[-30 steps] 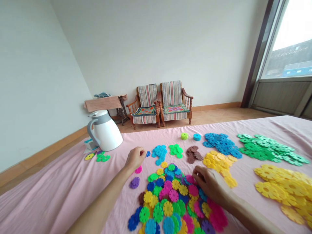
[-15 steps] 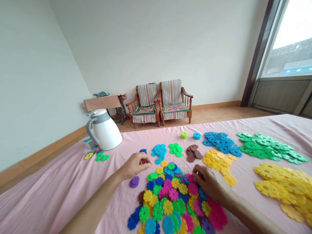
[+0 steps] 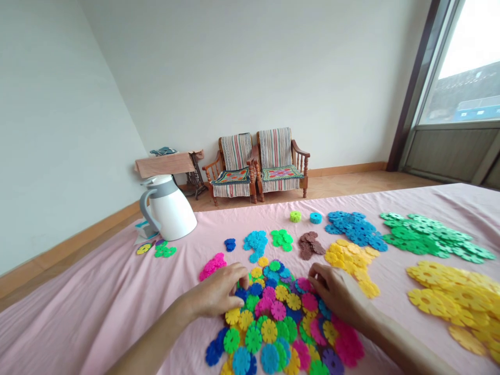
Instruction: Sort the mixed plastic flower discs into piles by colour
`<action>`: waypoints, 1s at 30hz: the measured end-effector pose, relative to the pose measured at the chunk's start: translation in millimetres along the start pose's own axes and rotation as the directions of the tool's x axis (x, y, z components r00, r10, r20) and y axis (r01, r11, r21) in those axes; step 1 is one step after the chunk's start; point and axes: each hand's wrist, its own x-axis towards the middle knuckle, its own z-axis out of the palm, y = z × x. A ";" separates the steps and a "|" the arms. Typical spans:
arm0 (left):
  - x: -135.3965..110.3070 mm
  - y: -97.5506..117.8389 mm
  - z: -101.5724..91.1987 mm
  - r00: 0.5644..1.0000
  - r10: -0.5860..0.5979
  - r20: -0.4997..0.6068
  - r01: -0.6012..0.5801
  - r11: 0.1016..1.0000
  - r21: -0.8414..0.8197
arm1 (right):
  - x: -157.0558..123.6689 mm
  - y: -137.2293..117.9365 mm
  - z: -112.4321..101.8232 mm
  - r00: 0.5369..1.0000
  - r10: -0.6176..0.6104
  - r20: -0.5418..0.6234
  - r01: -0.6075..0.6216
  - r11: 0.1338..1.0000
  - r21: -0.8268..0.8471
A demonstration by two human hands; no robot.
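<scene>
A mixed heap of coloured plastic snowflake discs (image 3: 273, 323) lies on the pink cloth in front of me. My left hand (image 3: 219, 291) rests palm down on the heap's left edge, fingers curled over the discs near a blue one; what it grips, if anything, is hidden. My right hand (image 3: 338, 294) sits on the heap's right side, fingertips pinching at a pink disc (image 3: 303, 286). Sorted small piles lie beyond: pink (image 3: 211, 265), dark blue (image 3: 230, 244), light blue (image 3: 255, 242), green (image 3: 282, 238), brown (image 3: 309, 245).
Larger sorted piles lie to the right: yellow-orange (image 3: 351, 260), blue (image 3: 355, 229), green (image 3: 429, 237), yellow (image 3: 457, 297). A white jug (image 3: 167, 208) stands at the back left with a few discs (image 3: 164, 251) beside it. Two wooden armchairs (image 3: 258, 166) stand against the far wall.
My left hand has drawn back from the dark blue pile, where it left a disc, and come down on the heap's left edge. The right hand has hardly moved.
</scene>
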 end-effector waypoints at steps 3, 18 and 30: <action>6.7 -6.0 -3.8 1.000 -0.014 0.009 0.014 0.995 -0.101 | 0.2 0.4 0.9 1.000 -0.006 0.002 0.006 1.000 0.007; 54.8 -70.8 -18.0 0.801 -0.256 -0.541 0.193 0.966 -0.172 | 0.5 -1.2 -0.6 1.000 0.003 0.025 -0.003 1.000 -0.013; 15.2 -2.3 -4.6 0.998 0.059 0.035 -0.063 0.991 0.116 | 0.6 2.8 3.2 1.000 -0.001 0.010 0.001 1.000 -0.018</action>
